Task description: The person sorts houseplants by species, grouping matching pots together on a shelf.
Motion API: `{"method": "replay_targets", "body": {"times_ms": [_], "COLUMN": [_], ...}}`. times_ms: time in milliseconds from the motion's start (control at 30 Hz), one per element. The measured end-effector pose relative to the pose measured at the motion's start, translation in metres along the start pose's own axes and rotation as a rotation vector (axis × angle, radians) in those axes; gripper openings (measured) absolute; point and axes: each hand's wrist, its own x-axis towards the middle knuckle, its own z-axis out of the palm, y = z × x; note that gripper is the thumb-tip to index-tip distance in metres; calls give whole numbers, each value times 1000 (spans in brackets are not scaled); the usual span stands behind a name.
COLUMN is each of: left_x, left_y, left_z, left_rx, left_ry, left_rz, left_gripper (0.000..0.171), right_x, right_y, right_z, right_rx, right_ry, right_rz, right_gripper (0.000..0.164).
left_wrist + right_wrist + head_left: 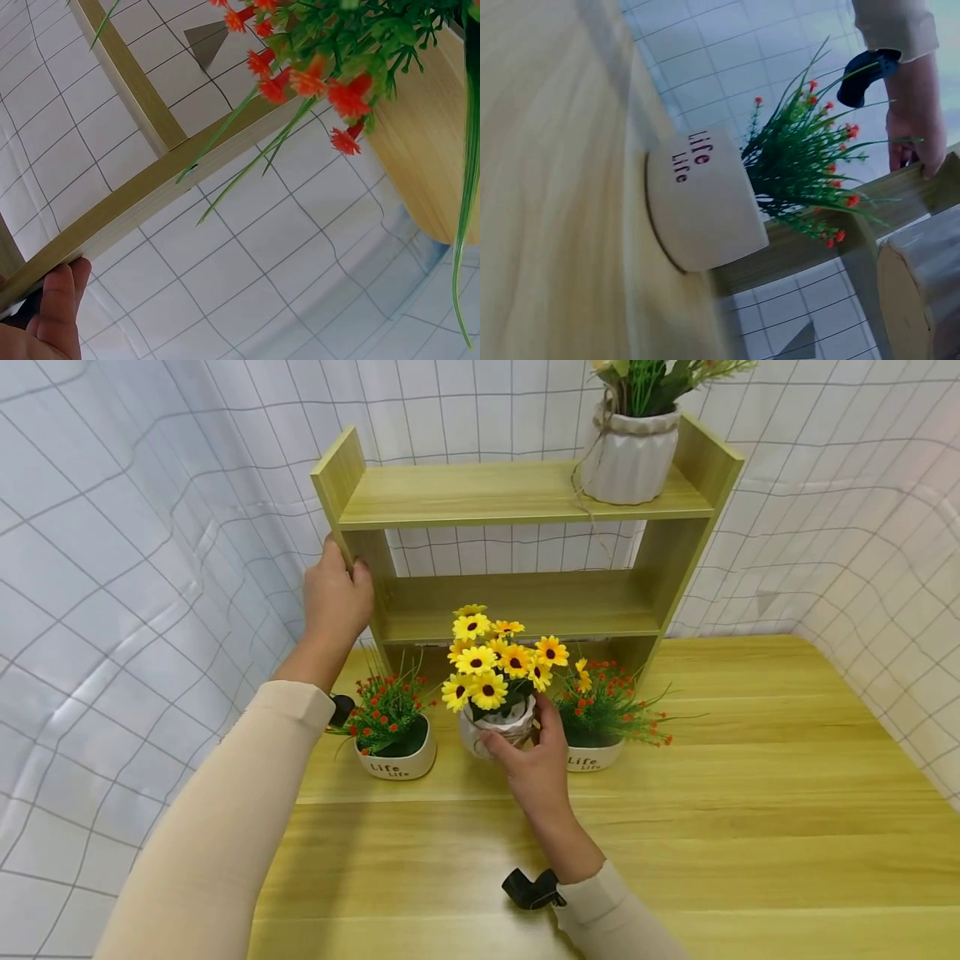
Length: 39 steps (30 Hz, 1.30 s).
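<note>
My left hand (339, 597) grips the left side panel of a wooden shelf (525, 493), thumb on the inner side. In the left wrist view, the fingers (58, 307) lie against the panel's edge. My right hand (536, 768) holds a ribbed white pot (480, 739) of yellow daisy-like flowers (487, 664), thumb on its front, in front of the shelf's lower part. The right wrist view shows this pot's pale underside (901, 300), raised off the table. Oval white "Life" planters with red flowers stand to its left (397, 764) and right (596, 757).
A larger white pot (630, 460) with greenery and twine stands on the top tier at the right. The wooden table (787, 793) reaches right and forward. A white gridded curtain (112, 568) hangs around the sides and back.
</note>
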Motion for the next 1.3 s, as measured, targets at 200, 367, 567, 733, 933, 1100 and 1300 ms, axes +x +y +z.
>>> {"method": "replay_targets", "body": {"times_ms": [200,367,567,733,933,1100,1300], "left_x": [1,1,0,-3,-3,-2,0], "left_y": [1,1,-2,-4,-4,-2,-1], "left_z": [-1,-2,-3,-2,-2,-2,-1], "left_rx": [-2,-7,-8,-5,-6,-3,2], "left_ry": [2,3,-6,-12,-14,-17,-17], "left_rz": [1,5,-2,-9,-7,-6,0], "left_gripper": [40,40,39,39,39,40,40], "right_x": [1,4,9,14,21,29,39], "right_y": [-18,-30,-34,-40,-53,-64,-75], "right_z": [-1,-4,-6,-8,-10,-12,-13], "right_rx": [89,102,123,100,54,31,45], "right_ry": [18,26,20,22,35,32,17], "right_rz": [-41,-50,-92,-110,-142,-162,-160], "right_gripper": [76,75,75,75,76,77,77]}}
